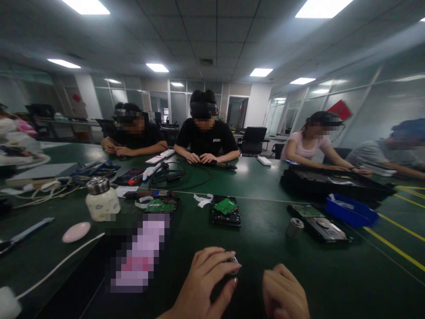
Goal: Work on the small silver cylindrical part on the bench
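My left hand is curled round a small round silvery metal part, which shows only partly between fingers and thumb. To its right my right hand is closed with its fingers folded in, a little above the green table; what it holds, if anything, is hidden. Beyond my hands lies a hard drive with a green circuit board on top. A short metal cylinder stands to the right, beside another opened hard drive.
On the left are a cream flask, a pink oval object, a white cable and another drive with a green board. A blue bin and a black tray sit right. Several people work across the table.
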`<state>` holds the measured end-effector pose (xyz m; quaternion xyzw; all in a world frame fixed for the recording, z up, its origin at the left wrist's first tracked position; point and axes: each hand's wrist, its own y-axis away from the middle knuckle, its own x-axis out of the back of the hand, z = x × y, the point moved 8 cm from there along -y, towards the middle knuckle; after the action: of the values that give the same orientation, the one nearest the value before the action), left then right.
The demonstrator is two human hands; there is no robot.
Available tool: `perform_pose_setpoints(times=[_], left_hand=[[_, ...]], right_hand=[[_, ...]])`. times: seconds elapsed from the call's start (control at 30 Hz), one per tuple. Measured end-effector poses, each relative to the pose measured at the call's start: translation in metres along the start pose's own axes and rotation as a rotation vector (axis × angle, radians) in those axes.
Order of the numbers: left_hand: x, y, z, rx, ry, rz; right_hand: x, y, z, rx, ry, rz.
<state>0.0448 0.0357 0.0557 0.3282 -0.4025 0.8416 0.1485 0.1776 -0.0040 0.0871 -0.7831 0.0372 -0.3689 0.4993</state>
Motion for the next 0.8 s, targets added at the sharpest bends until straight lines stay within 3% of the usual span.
perform_pose_setpoints(times=[0.1,0.27,0.47,0.53,0.7,0.8], left_hand=[[0.001,-0.003,-0.005,0.067,0.114,0.029],[0.002,-0.011,-0.023,0.308,0.344,0.137],[0.003,-0.016,-0.022,0.305,0.342,0.147],[0.001,-0.014,-0.025,0.326,0.347,0.142],[-0.003,-0.011,-0.03,0.329,0.348,0.133],[-0.002,-0.01,-0.032,0.338,0.364,0.16]], right_hand=[[-0.017,0.003,0.024,-0.228,0.108,-0.046],[-0.042,0.016,0.033,-0.159,0.133,-0.235],[-0.06,0.018,0.03,-0.157,0.265,-0.369],[-0.052,0.012,0.023,-0.137,0.258,-0.293],[0.0,0.006,0.012,-0.027,0.098,0.146],[0.013,0.011,0.016,-0.017,0.061,0.235]])
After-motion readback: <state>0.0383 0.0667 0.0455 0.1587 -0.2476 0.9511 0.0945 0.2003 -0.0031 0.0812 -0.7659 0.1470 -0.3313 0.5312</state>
